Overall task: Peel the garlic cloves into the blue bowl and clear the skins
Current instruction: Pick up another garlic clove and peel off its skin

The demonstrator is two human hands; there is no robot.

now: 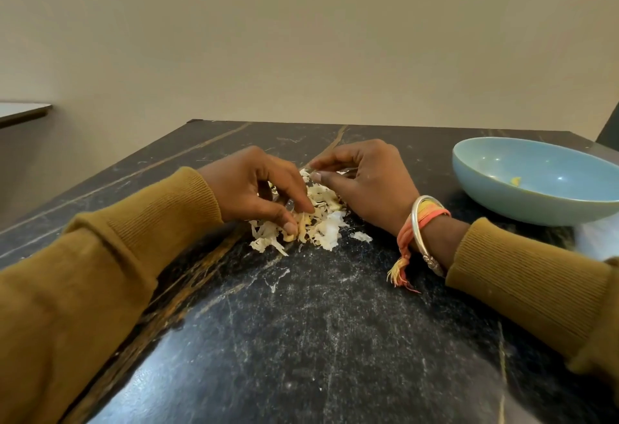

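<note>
- The skins (pixel 325 222) are thin and light; I judge that a quick sweep or a draught from my sleeves would scatter them across the table (pixel 301 340), away from both hands.
- A loose scrap (pixel 361 236) already lies just near-side of the right hand, and a flake (pixel 278 279) lies nearer me, so a single gather would miss them.
- Something yellowish sits in the heap by the left thumb. I cannot tell whether it is a clove; if it is, it could be thrown out with the skins.
- The bowl (pixel 502 202) stands to the right of the right hand, well apart from the heap, with a small yellow bit (pixel 516 181) inside. Carrying skins past it risks dropping some in.
- Left hand (pixel 254 185): fingers curled down into the near-left side of the heap, thumb and fingertips closing on skins.
- Right hand (pixel 365 182): fingers curled, thumb and forefinger pinching skins at the far edge of the heap, with the wrist low over the table.
- The heap lies between the two hands, touching both.
</note>
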